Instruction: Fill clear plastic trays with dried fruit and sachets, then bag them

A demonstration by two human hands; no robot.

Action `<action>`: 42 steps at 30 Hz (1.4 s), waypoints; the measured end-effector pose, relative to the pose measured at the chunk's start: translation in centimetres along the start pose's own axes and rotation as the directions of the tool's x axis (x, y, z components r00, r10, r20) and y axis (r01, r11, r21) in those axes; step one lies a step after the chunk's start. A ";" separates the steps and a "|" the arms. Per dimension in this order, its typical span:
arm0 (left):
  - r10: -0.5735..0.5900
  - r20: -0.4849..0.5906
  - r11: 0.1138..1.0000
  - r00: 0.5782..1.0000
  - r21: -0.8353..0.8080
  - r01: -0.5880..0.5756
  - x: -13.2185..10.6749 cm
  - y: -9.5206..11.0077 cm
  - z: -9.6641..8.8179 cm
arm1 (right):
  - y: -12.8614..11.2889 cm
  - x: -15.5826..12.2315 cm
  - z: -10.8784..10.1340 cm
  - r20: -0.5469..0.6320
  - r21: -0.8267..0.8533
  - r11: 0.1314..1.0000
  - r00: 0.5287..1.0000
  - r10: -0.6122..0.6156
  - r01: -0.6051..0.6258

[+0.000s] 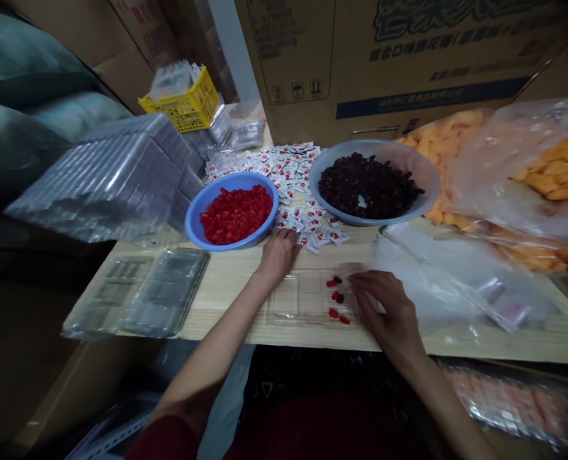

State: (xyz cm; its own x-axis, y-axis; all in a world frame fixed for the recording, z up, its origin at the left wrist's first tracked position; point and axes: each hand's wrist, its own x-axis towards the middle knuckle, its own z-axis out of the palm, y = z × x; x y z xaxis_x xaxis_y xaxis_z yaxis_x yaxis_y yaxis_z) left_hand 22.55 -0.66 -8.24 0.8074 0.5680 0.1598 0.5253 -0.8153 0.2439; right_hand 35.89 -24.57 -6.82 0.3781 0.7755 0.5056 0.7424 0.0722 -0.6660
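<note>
My left hand (pixel 278 257) reaches to the front edge of a spread of small white sachets (pixel 307 220) with red prints, beside a blue bowl (pixel 192 233) of red dried fruit pieces (pixel 236 216). Its fingers are curled downward, and what they hold, if anything, is hidden. On the table in front of me lies a clear plastic tray (pixel 286 300) with compartments. Red and dark pieces (pixel 334 296) sit in its right part. Over that right side my right hand (pixel 386 310) is bent, fingertips drawn together at the tray; I cannot make out anything between them.
A pale bowl (pixel 427 185) of dark dried fruit (pixel 367 185) stands behind. Orange slices (pixel 460 137) and plastic bags (pixel 441 275) lie at right. Stacked clear trays (pixel 106 172), a yellow basket (pixel 188 105) and flat packs (pixel 166 294) are at left. A large carton (pixel 307 64) stands behind.
</note>
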 end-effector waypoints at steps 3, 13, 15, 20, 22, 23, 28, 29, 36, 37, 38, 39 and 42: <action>0.034 0.008 0.999 0.999 0.020 -0.034 0.3 0.0 0.6 | 0.4 1.4 1.0 -0.011 0.002 1.000 1.000 -0.001 0.001; -0.171 -0.068 0.846 0.983 -0.521 0.111 -6.9 5.5 -0.4 | 1.1 4.4 4.3 0.007 0.005 1.000 1.000 -0.024 0.024; -0.132 -0.069 0.911 0.989 -0.402 0.094 -7.5 6.2 0.2 | 1.3 5.2 5.2 0.005 -0.012 1.000 1.000 -0.026 0.026; -0.098 -0.201 0.960 0.975 -0.278 0.039 -6.6 4.6 0.0 | 1.2 8.0 7.2 0.133 -0.073 0.997 0.991 -0.007 0.017; -0.143 -0.219 0.953 0.965 -0.295 0.074 -5.6 3.0 -0.6 | 0.8 8.3 6.9 0.153 -0.084 0.996 0.988 -0.012 0.025; -0.155 -0.190 0.954 0.970 -0.285 0.096 -5.0 2.2 -0.8 | 0.5 8.0 6.6 0.169 -0.093 0.995 0.985 -0.021 0.037; -0.167 0.074 0.968 0.983 -0.179 0.178 -2.1 -0.7 -0.8 | -0.2 3.0 5.6 0.307 -0.187 0.971 0.948 -0.084 0.147; -0.165 0.088 0.966 0.982 -0.186 0.178 -1.9 -0.9 -0.9 | -0.3 2.0 5.6 0.308 -0.208 0.965 0.947 -0.091 0.161; -0.017 0.082 0.877 0.996 -0.478 0.055 -6.1 1.9 -4.9 | -1.0 -0.6 1.6 0.211 -0.178 0.983 0.977 -0.015 0.053; 0.023 0.132 0.870 0.991 -0.491 0.045 -7.1 2.7 -5.4 | -1.0 -0.8 0.5 0.181 -0.174 0.985 0.983 0.022 0.010; 0.059 0.184 0.873 0.981 -0.487 0.039 -8.0 3.4 -5.7 | -0.9 -1.2 -0.7 0.147 -0.174 0.984 0.988 0.058 -0.032; 0.086 0.228 0.881 0.970 -0.471 0.033 -8.7 4.0 -5.8 | -0.8 -1.7 -1.6 0.111 -0.178 0.982 0.990 0.091 -0.070; 0.096 0.257 0.914 0.962 -0.405 0.018 -10.0 5.2 -4.7 | -0.5 -3.4 -3.4 0.050 -0.196 0.970 0.987 0.154 -0.141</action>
State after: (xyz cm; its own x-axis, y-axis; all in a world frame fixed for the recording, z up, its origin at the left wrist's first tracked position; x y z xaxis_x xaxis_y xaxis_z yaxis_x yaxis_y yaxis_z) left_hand 15.95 -10.05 -4.03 0.8957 0.4392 -0.0693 0.3855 -0.6894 0.6133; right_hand 36.14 -29.40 -6.31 0.4596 0.8080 0.3687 0.7752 -0.1624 -0.6105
